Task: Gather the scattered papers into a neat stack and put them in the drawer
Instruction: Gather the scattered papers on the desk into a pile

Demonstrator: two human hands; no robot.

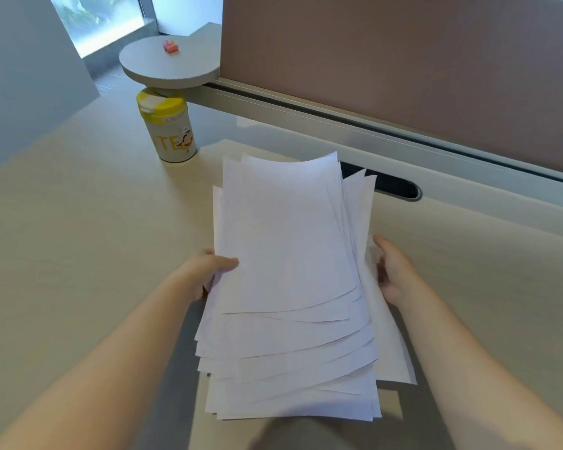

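A loose pile of white papers (286, 287) is held up over the pale desk (78, 238), its sheets fanned and uneven at the near edges. My left hand (208, 271) grips the pile's left edge, thumb on top. My right hand (394, 271) holds the right edge, fingers partly hidden behind the sheets. One more sheet (221, 151) seems to lie flat on the desk behind the pile. No drawer is in view.
A yellow-lidded canister (168, 128) stands on the desk at the back left. Behind it a round grey shelf (169, 64) carries a small pink object (170, 47). A brown partition (403, 60) lines the back, with a dark cable slot (394, 186) below it.
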